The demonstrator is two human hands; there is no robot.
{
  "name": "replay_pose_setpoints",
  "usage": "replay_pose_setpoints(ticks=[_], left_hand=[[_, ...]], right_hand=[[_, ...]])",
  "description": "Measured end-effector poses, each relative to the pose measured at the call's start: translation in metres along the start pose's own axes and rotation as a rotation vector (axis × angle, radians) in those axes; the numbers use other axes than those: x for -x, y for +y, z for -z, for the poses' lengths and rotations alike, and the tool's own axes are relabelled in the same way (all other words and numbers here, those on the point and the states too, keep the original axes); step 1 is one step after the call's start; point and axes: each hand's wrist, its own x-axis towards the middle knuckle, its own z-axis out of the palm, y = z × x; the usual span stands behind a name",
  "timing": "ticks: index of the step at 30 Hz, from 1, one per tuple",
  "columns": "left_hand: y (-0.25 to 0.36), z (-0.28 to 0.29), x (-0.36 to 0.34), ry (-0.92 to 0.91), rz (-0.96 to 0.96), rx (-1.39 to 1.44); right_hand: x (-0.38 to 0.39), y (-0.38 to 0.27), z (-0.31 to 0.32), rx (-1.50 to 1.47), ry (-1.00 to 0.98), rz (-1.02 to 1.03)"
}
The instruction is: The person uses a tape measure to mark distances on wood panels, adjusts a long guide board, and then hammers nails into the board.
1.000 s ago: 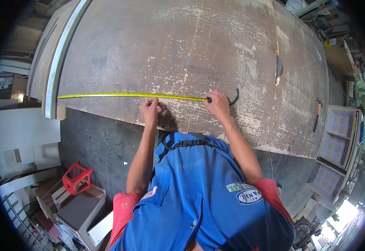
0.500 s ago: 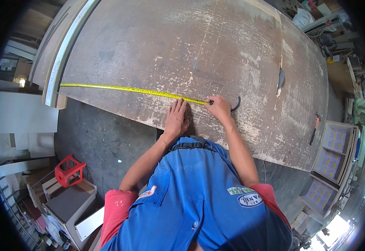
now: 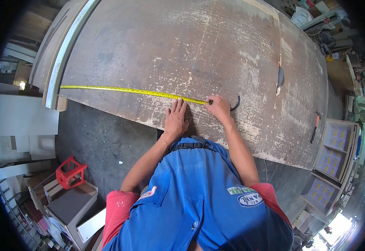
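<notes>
A yellow tape measure (image 3: 128,90) is stretched out across the worn brown tabletop (image 3: 140,54). Its far-left end reaches the metal-faced straight rail (image 3: 64,51). My right hand (image 3: 220,109) closes round the tape's case, of which only a small dark part shows between the fingers. Palm down on the board lies my left hand (image 3: 176,119), fingers stretched out, with the fingertips touching the lower edge of the tape blade. Just right of my right hand a black curved strap or hook (image 3: 236,104) sticks out; whether it belongs to the tape cannot be told.
A saw blade (image 3: 280,77) pokes up through a slot on the right. Near the right edge lies an orange-and-black hand tool (image 3: 315,127). Shelves with boxes (image 3: 333,161) stand beyond it. At lower left, a red plastic stool (image 3: 71,172) sits among boards.
Both hands and the tape stay where they were on the tabletop. Only the view has shifted very slightly.
</notes>
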Motion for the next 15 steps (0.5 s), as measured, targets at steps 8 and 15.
replay_pose_setpoints(ticks=[8, 15], left_hand=[[0.0016, 0.0011, -0.0031, -0.04, 0.015, -0.023], [0.0051, 0.0036, -0.006, -0.04, -0.016, -0.108]], right_hand=[[-0.0006, 0.0026, -0.0001, 0.006, -0.025, -0.041], [-0.0019, 0.0037, -0.0003, 0.015, -0.036, -0.031]])
